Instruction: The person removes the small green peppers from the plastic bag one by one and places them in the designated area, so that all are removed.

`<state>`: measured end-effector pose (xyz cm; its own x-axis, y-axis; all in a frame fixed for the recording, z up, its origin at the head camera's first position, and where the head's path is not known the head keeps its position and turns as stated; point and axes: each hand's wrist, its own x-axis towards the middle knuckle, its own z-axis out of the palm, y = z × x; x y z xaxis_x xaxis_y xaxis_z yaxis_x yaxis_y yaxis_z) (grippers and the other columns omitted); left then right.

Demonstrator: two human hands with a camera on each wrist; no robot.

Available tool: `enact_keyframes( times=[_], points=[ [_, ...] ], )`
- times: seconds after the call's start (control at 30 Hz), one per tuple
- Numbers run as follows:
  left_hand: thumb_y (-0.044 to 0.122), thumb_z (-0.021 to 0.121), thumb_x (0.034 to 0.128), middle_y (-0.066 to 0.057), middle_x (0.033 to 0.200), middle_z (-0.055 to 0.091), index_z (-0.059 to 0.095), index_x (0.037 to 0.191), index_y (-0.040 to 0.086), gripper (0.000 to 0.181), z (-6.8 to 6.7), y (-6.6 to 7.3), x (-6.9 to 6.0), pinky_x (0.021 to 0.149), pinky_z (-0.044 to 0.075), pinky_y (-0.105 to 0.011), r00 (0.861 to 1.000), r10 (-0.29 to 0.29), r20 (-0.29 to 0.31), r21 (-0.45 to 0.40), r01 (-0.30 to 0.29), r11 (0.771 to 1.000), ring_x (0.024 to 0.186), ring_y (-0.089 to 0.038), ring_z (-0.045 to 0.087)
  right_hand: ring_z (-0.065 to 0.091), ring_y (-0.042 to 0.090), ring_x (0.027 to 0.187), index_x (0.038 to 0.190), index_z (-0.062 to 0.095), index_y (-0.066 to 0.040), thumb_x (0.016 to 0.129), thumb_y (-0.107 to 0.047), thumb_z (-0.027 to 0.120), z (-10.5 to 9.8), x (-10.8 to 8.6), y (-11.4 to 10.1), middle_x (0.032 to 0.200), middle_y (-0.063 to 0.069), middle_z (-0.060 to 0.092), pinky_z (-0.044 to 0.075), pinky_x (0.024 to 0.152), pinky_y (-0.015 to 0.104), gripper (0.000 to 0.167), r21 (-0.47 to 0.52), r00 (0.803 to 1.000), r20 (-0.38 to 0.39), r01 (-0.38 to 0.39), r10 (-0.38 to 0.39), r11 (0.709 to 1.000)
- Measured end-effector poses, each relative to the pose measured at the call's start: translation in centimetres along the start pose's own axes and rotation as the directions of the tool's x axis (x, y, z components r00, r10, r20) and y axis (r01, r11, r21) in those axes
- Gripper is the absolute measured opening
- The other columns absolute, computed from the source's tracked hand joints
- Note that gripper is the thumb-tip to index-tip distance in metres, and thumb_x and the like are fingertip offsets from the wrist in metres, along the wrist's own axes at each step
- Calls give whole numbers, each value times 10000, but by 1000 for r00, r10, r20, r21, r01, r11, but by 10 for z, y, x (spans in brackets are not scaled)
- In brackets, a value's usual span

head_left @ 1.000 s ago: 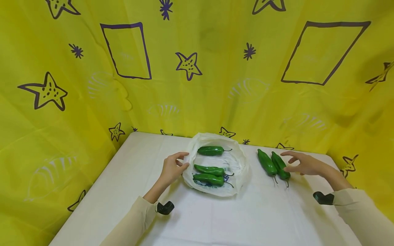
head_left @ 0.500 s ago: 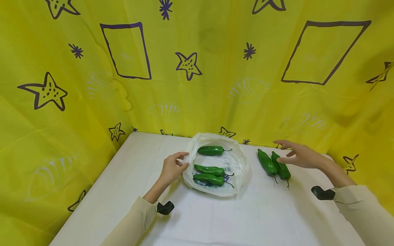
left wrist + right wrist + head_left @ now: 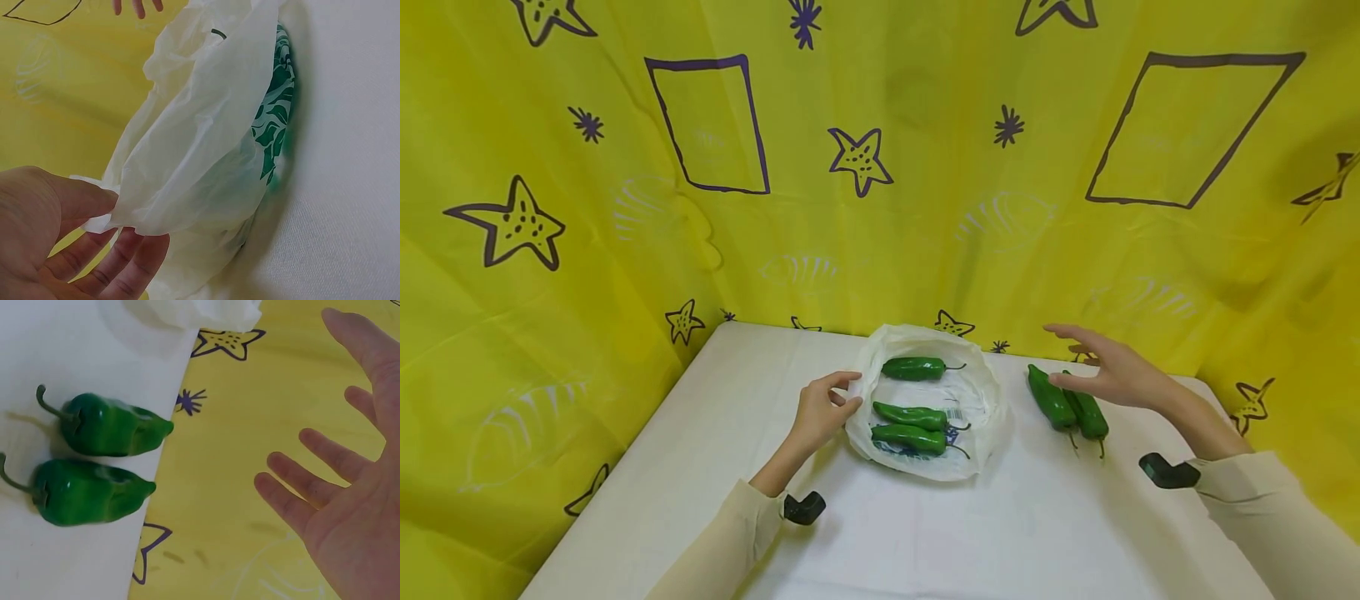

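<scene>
A white plastic bag [image 3: 988,400] stands with its mouth spread wide on the table. Three green peppers lie in it: one pepper [image 3: 913,368] at the back and two side by side, the front pepper [image 3: 910,438] nearest me. My left hand [image 3: 820,412] pinches the bag's left rim between thumb and fingers, plain in the left wrist view. To the right, two more peppers lie together on the table, a left pepper [image 3: 1049,398] and a right pepper [image 3: 1086,408]. Above them hovers my right hand [image 3: 1120,371], its fingers spread and holding nothing.
A white cloth covers the table [image 3: 880,542]. Yellow curtains [image 3: 925,250] with starfish drawings rise along the table's back and sides. Each wrist bears a black device [image 3: 1168,471]. In the left wrist view, green leaf print [image 3: 275,119] shows on the bag's side.
My right hand has risen a little and moved left over the two loose peppers, its fingers extending. The left hand, the bag and all the peppers have stayed put.
</scene>
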<state>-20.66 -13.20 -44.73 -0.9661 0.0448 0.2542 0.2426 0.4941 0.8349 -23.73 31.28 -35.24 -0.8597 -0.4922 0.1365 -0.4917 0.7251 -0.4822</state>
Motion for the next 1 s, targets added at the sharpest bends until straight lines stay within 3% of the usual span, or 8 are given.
enact_keyframes(
  times=[0.53,1.0],
  points=[
    [-5,774,871,-165,1040,691,736,1215,42,349,0,0,0,518,516,-240,1000,-5,-4,-7,5,1000,713,-174,639,563,466,1254,1505,476,-73,915,-205,794,6,17,-25,1514,201,490,484,985,625,684,57,989,-90,123,-118,991],
    [-14,775,865,-163,1025,696,741,1202,41,343,2,-1,1,517,502,-231,1000,1,-11,-17,-1,1000,712,-181,636,638,415,1164,1458,534,-58,881,-197,827,15,40,-46,1430,200,572,528,952,587,662,38,978,-71,197,-194,980]
  ],
)
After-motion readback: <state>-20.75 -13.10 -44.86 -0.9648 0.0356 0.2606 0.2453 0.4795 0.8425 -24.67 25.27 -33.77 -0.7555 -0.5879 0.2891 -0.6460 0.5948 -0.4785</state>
